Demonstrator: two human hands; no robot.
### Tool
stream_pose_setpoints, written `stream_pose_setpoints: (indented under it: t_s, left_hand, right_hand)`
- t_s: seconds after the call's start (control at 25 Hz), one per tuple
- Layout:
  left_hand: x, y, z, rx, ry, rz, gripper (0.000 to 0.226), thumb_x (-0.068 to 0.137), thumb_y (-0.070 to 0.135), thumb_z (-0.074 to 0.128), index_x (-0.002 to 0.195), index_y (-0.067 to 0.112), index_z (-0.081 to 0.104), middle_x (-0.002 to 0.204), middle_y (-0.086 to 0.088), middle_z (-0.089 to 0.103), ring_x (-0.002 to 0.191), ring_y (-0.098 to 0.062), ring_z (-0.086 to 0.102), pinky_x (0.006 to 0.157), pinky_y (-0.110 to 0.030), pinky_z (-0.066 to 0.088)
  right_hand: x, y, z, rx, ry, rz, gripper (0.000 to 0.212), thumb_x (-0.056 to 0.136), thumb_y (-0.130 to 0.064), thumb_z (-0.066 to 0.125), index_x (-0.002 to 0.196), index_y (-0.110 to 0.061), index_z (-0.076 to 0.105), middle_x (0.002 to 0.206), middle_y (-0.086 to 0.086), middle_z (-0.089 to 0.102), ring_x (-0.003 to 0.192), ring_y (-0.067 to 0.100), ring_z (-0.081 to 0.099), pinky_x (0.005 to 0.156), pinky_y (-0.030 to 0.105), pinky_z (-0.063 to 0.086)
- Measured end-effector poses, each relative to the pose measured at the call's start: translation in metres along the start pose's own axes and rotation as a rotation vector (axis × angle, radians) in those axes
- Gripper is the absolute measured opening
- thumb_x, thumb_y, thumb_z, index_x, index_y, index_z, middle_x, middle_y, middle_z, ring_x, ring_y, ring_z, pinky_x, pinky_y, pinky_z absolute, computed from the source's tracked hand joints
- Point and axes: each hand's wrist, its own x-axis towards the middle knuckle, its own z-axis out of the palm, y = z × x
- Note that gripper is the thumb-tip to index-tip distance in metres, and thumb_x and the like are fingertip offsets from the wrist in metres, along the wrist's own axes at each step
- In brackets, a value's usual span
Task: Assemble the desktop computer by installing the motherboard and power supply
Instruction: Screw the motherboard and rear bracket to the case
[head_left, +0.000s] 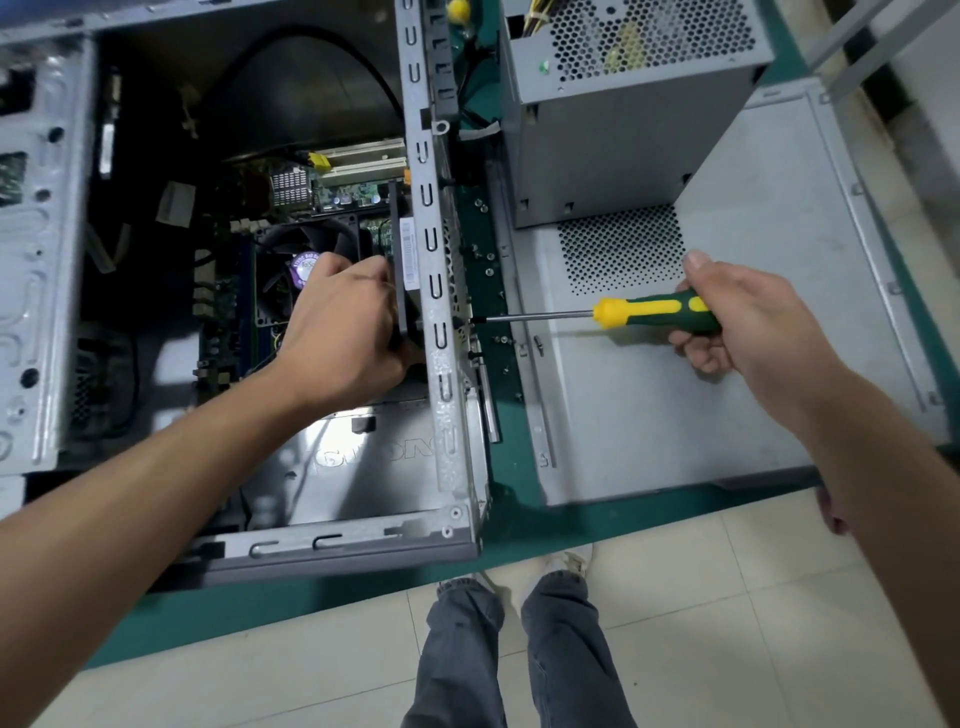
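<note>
Inside the open case (447, 291), near its right wall, your left hand (343, 332) grips a dark flat part (402, 270) with curled fingers and holds it against that wall; I cannot tell exactly what this part is. Your right hand (737, 322) is closed around the handle of the screwdriver (623, 314), and its tip touches the wall from outside, at a screw point. The motherboard (228, 322) already lies on the floor of the case, but the power supply (613, 109) stands outside, on the loose side panel (727, 395) toward the far edge of the bench (506, 525). I judge you are fastening a part now. Next, keep the tip straight in the screw and the part steady.
</note>
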Motion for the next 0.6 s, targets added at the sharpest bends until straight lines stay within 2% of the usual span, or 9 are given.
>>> stream_pose_setpoints:
  t_s: [0.12,0.16,0.2,0.28,0.36,0.4,0.52,0.6]
  left_hand:
    - [0.000,-0.001,0.001,0.004,-0.006,0.001,0.025,0.079,0.019,0.073,0.060,0.008,0.059,0.073,-0.004,0.049,0.066,-0.025,0.043,0.077,-0.033,0.026]
    - [0.000,-0.001,0.001,0.003,-0.002,0.007,0.026,0.078,0.018,0.073,0.059,0.009,0.058,0.073,-0.005,0.049,0.065,-0.025,0.043,0.077,-0.034,0.026]
    - [0.000,0.000,0.000,-0.007,0.001,0.013,0.027,0.078,0.017,0.072,0.058,0.011,0.055,0.072,-0.004,0.048,0.064,-0.025,0.042,0.076,-0.034,0.026]
    - [-0.002,0.002,-0.002,-0.052,0.015,0.026,0.037,0.078,0.014,0.072,0.056,0.025,0.044,0.069,-0.001,0.044,0.062,-0.023,0.037,0.073,-0.032,0.023]
    - [-0.002,0.005,-0.005,-0.089,0.043,0.042,0.054,0.077,0.012,0.073,0.057,0.036,0.030,0.068,0.001,0.041,0.061,-0.022,0.035,0.071,-0.031,0.020]
    - [-0.003,0.006,-0.005,-0.094,0.042,0.046,0.058,0.077,0.011,0.073,0.057,0.038,0.026,0.067,0.001,0.040,0.062,-0.022,0.035,0.072,-0.030,0.019]
    - [-0.002,0.006,-0.006,-0.097,0.037,0.045,0.058,0.078,0.011,0.073,0.058,0.038,0.025,0.068,0.001,0.041,0.062,-0.023,0.036,0.072,-0.031,0.020]
    - [-0.002,0.006,-0.005,-0.093,0.036,0.040,0.057,0.078,0.010,0.071,0.058,0.038,0.026,0.068,0.002,0.040,0.063,-0.022,0.036,0.073,-0.031,0.021]
  right_hand:
    - [0.004,-0.001,-0.006,0.238,-0.126,0.026,0.009,0.082,-0.028,0.066,0.088,-0.023,0.061,0.073,0.005,0.057,0.057,0.016,0.049,0.049,0.027,0.039]
    - [0.005,0.001,-0.008,0.269,-0.148,0.005,0.009,0.080,-0.024,0.068,0.087,-0.024,0.061,0.072,0.004,0.055,0.058,0.016,0.049,0.049,0.026,0.039]
    - [0.005,0.003,-0.009,0.227,-0.132,-0.018,0.010,0.080,-0.027,0.070,0.084,-0.024,0.062,0.070,0.003,0.055,0.056,0.016,0.048,0.047,0.025,0.038]
    - [0.005,0.007,-0.006,0.061,-0.056,-0.060,0.025,0.080,-0.044,0.073,0.075,-0.022,0.063,0.066,0.004,0.057,0.049,0.017,0.046,0.041,0.024,0.034]
    - [0.006,0.008,-0.001,-0.035,-0.045,-0.062,0.042,0.082,-0.057,0.066,0.075,-0.016,0.064,0.066,0.008,0.060,0.047,0.016,0.047,0.040,0.023,0.034]
    - [0.006,0.009,-0.001,-0.031,-0.062,-0.048,0.043,0.083,-0.058,0.064,0.078,-0.015,0.064,0.067,0.008,0.061,0.049,0.016,0.049,0.041,0.024,0.035]
    - [0.004,0.007,-0.009,0.172,-0.158,-0.001,0.015,0.082,-0.033,0.068,0.087,-0.020,0.064,0.069,0.002,0.059,0.056,0.014,0.051,0.047,0.024,0.040]
    - [0.002,0.005,-0.011,0.158,-0.187,-0.006,0.013,0.083,-0.030,0.070,0.085,-0.017,0.067,0.065,0.003,0.058,0.054,0.014,0.050,0.047,0.023,0.040]
